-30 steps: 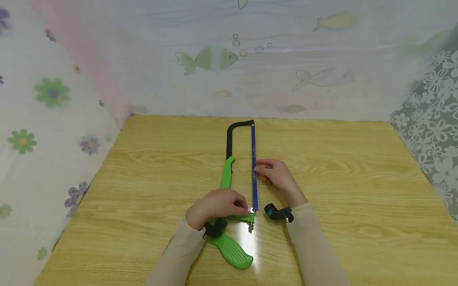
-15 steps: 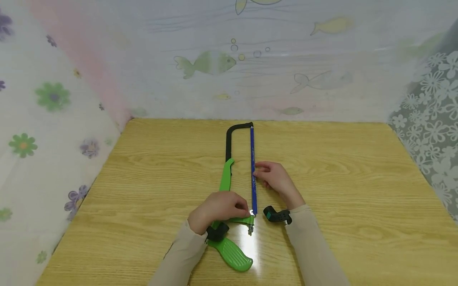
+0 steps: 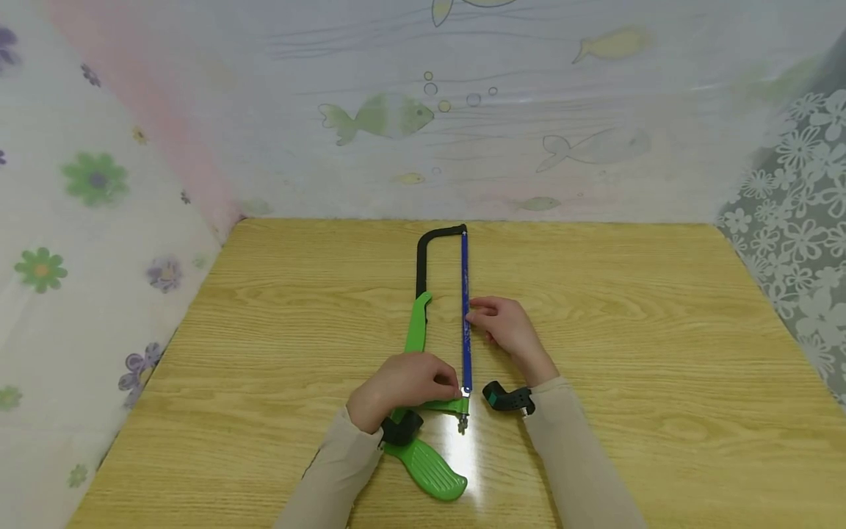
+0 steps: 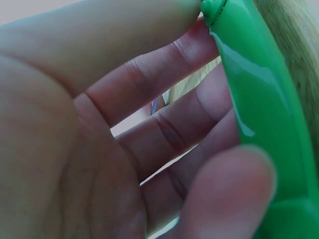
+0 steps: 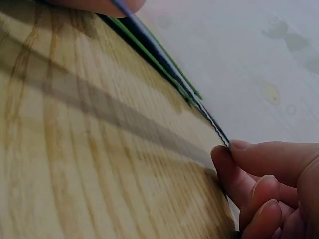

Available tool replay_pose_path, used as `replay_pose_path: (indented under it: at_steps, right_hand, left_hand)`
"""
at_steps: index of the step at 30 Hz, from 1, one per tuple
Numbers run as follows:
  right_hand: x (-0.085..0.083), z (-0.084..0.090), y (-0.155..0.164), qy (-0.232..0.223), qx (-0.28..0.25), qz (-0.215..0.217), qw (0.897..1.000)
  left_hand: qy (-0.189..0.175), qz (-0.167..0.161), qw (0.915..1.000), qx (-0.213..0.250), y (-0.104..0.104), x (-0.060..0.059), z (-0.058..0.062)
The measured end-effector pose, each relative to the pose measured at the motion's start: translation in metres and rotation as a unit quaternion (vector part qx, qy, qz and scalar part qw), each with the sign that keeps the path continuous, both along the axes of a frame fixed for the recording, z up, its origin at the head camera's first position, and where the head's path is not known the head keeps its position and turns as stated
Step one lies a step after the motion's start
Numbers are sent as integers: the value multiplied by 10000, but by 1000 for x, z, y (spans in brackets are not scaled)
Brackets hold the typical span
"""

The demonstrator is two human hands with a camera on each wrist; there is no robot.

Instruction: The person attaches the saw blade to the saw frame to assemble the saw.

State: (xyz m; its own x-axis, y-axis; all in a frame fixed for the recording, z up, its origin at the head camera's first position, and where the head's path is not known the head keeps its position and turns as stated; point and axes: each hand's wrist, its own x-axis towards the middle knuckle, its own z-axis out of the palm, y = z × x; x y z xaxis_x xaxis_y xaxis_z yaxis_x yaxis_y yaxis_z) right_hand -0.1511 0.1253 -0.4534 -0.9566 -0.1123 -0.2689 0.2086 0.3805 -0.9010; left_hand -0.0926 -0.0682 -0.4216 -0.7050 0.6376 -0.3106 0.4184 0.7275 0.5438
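While flat on table (image 3: 264, 353) | hacksaw (image 3: 419, 334) | right hand (image 3: 505, 327) seemingly pinches blade (image 3: 465, 323)

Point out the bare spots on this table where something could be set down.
Bare table lies left of the hacksaw, and a wide patch right of the right hand to the table's edge. Crowded: the middle, where the left hand holds the saw's near end.

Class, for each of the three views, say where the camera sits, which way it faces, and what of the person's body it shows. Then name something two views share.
Head: above, looking forward and down at the table; shows both hands and sleeves, the hacksaw.
Left wrist: at the left hand, facing its palm and fingers curled on the green frame.
Right wrist: low over the table, looking along the blade; shows right hand fingertips pinching it.
Shared: head and right wrist both show the blade.
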Motion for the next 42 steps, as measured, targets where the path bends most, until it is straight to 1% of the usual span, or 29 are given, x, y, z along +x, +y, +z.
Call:
replay_pose_path:
  at_steps: [10,14,21,29,34,42]
  right_hand:
    - [2,0,-3,275,387,-19,9989]
    - [3,0,-5,314,482,-57,9983]
    - [2,1,-6,410,736,97,9964]
    - [1,3,-3,346,678,212,9969]
    - [0,3,-2,437,767,296,9957]
    - [1,3,-2,422,901,405,9942]
  left_hand:
    - [-133,-14,9999,22,-2,0,0]
    - [-120,16,9999,17,-2,-1,-1]
    - [-125,43,9999,-84,-1,-2,-1]
    - [-163,50,9998,-101,0,-2,2]
    - [-140,80,9998,-115,0,-4,2]
    - [-160,59,9998,-92,-1,-3,2]
